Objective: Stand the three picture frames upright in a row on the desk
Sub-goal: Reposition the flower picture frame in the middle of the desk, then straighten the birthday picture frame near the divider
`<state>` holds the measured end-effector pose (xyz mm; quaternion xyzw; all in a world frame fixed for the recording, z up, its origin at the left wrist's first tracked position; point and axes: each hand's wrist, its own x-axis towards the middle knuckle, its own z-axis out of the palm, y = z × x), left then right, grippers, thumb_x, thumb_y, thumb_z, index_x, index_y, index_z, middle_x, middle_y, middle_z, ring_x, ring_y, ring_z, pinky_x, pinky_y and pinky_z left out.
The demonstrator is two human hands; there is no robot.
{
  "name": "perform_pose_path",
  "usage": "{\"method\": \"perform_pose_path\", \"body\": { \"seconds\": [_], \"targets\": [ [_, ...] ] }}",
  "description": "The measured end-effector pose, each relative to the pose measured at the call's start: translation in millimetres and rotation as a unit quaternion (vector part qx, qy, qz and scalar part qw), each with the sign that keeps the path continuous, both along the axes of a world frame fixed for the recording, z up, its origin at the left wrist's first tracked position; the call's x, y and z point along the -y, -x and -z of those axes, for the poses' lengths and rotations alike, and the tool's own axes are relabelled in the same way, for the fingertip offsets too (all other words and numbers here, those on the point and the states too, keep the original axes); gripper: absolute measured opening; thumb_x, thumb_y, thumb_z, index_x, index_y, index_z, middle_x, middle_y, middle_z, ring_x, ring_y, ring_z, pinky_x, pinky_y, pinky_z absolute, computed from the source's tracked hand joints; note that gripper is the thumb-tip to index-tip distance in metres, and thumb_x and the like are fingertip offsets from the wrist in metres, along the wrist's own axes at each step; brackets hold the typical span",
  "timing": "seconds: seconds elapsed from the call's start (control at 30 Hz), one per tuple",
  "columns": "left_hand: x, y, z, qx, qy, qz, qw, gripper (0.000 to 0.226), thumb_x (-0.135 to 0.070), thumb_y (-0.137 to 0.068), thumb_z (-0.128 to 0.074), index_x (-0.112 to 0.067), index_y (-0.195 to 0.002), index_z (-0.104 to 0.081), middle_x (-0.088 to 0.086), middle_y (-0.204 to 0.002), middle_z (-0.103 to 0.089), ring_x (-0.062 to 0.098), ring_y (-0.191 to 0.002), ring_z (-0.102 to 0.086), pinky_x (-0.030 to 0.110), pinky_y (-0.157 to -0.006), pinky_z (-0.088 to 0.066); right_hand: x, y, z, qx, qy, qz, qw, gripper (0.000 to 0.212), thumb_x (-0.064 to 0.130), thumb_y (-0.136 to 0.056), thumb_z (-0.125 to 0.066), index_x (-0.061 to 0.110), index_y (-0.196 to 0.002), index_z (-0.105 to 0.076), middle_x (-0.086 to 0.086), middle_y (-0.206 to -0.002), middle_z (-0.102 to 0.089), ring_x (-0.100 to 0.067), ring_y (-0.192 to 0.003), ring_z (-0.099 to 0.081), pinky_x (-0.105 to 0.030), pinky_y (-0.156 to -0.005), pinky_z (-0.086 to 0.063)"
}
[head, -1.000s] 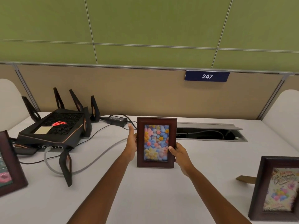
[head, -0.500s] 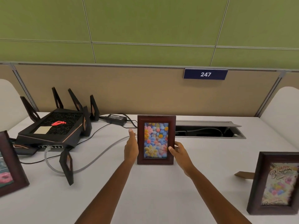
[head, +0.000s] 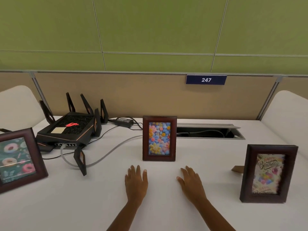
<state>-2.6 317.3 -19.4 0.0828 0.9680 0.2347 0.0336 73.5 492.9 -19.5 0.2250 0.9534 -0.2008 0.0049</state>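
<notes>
Three dark wooden picture frames stand upright on the white desk [head: 100,202]. The flower frame [head: 159,138] is in the middle. The doughnut frame [head: 18,160] stands at the left edge of view, the birthday frame [head: 268,173] at the right with its back stand showing behind it. My left hand [head: 136,182] and my right hand [head: 191,183] lie flat on the desk just in front of the flower frame, fingers spread, holding nothing and apart from the frame.
A black router [head: 70,130] with several antennas sits at the back left, with a grey cable [head: 106,155] looping toward the middle frame. A power brick [head: 124,121] lies behind it. An open cable hatch [head: 208,131] is at the back right, below the partition wall.
Both hands have let go of the flower frame and drawn back toward me onto the desk. The frame now stands by itself.
</notes>
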Motion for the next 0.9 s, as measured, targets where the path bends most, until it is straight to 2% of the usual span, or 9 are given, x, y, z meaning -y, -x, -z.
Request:
{"method": "perform_pose_path", "body": {
  "seconds": [0.17, 0.23, 0.33, 0.5, 0.6, 0.67, 0.77, 0.83, 0.9],
  "targets": [
    [-1.3, -39.6, -4.5, -0.016, 0.062, 0.037, 0.997, 0.052, -0.036, -0.098, -0.025, -0.011, -0.144, -0.030, 0.018, -0.154, -0.024, 0.028, -0.143, -0.023, 0.039, -0.117, -0.020, 6.2, -29.3, -0.2, 0.018, -0.034, -0.020, 0.999, 0.055, 0.043, -0.094, -0.021, 0.017, -0.142, -0.020, -0.008, -0.155, -0.015, -0.022, -0.144, -0.011, -0.039, -0.118, -0.009],
    [-2.9, -49.6, -5.2, -0.033, 0.083, 0.077, 0.993, 0.048, -0.034, -0.087, -0.042, -0.003, -0.117, -0.063, 0.026, -0.125, -0.060, 0.036, -0.115, -0.060, 0.048, -0.091, -0.051, 7.4, -41.2, -1.1, 0.017, -0.044, -0.024, 0.999, 0.072, 0.055, -0.083, -0.005, 0.016, -0.141, -0.022, -0.008, -0.155, -0.016, -0.022, -0.144, -0.012, -0.043, -0.118, -0.010],
    [-5.5, -61.6, 18.8, -0.015, 0.096, 0.086, 0.992, 0.044, -0.038, -0.072, -0.051, -0.006, -0.090, -0.076, 0.019, -0.096, -0.075, 0.033, -0.086, -0.073, 0.046, -0.064, -0.058, 6.9, -58.4, -0.7, 0.028, -0.050, -0.027, 0.998, 0.055, 0.043, -0.094, -0.020, 0.016, -0.142, -0.020, -0.009, -0.155, -0.015, -0.022, -0.144, -0.010, -0.045, -0.117, -0.008],
    [-7.6, -102.2, -3.0, -0.019, 0.126, 0.119, 0.985, 0.052, -0.033, -0.091, -0.038, -0.005, -0.133, -0.048, 0.022, -0.142, -0.043, 0.036, -0.133, -0.042, 0.049, -0.107, -0.036, 6.4, -84.0, -2.3, 0.037, -0.047, -0.029, 0.998, 0.052, 0.036, -0.096, -0.023, 0.015, -0.143, -0.016, -0.010, -0.156, -0.011, -0.023, -0.145, -0.006, -0.044, -0.118, -0.005],
    [-10.8, -106.6, 7.6, -0.047, 0.137, 0.152, 0.978, 0.049, -0.039, -0.071, -0.052, -0.005, -0.100, -0.073, 0.022, -0.108, -0.070, 0.035, -0.097, -0.069, 0.049, -0.074, -0.058, 4.2, -95.5, -3.2, 0.039, -0.050, -0.024, 0.998, 0.051, 0.036, -0.097, -0.023, 0.016, -0.143, -0.016, -0.009, -0.156, -0.010, -0.023, -0.145, -0.006, -0.044, -0.118, -0.005],
    [-18.2, -103.1, 15.3, -0.037, 0.100, 0.147, 0.983, 0.054, -0.043, -0.068, -0.039, -0.009, -0.087, -0.077, 0.016, -0.094, -0.076, 0.030, -0.084, -0.074, 0.045, -0.062, -0.059, 1.4, -100.9, -4.7, 0.037, -0.056, -0.017, 0.998, 0.050, 0.034, -0.097, -0.022, 0.016, -0.143, -0.016, -0.009, -0.156, -0.010, -0.023, -0.145, -0.006, -0.044, -0.118, -0.006],
    [-20.4, -109.5, -9.2, -0.001, 0.122, 0.178, 0.976, 0.075, -0.049, -0.071, -0.024, -0.004, -0.116, -0.064, 0.023, -0.125, -0.061, 0.036, -0.114, -0.060, 0.048, -0.089, -0.052, -3.1, -108.7, -5.7, 0.038, -0.058, -0.004, 0.998, 0.049, 0.033, -0.097, -0.022, 0.016, -0.143, -0.016, -0.010, -0.156, -0.010, -0.023, -0.145, -0.007, -0.044, -0.118, -0.007],
    [-26.3, -113.0, -18.0, 0.011, 0.108, 0.198, 0.974, 0.099, -0.056, -0.064, 0.006, -0.009, -0.145, -0.026, 0.018, -0.155, -0.020, 0.031, -0.144, -0.019, 0.043, -0.117, -0.019, -6.0, -114.7, -7.3, 0.040, -0.064, 0.005, 0.997, 0.049, 0.033, -0.097, -0.023, 0.017, -0.143, -0.016, -0.010, -0.156, -0.011, -0.023, -0.145, -0.007, -0.044, -0.117, -0.008],
    [-31.5, -115.9, -21.7, 0.013, 0.080, 0.199, 0.977, 0.111, -0.057, -0.051, 0.017, -0.014, -0.148, -0.012, 0.013, -0.158, -0.005, 0.026, -0.147, -0.004, 0.039, -0.119, -0.007, -10.1, -120.9, -9.7, 0.033, -0.072, 0.015, 0.997, 0.049, 0.033, -0.097, -0.024, 0.017, -0.143, -0.016, -0.009, -0.156, -0.012, -0.023, -0.144, -0.008, -0.044, -0.117, -0.009]
  ]
}}
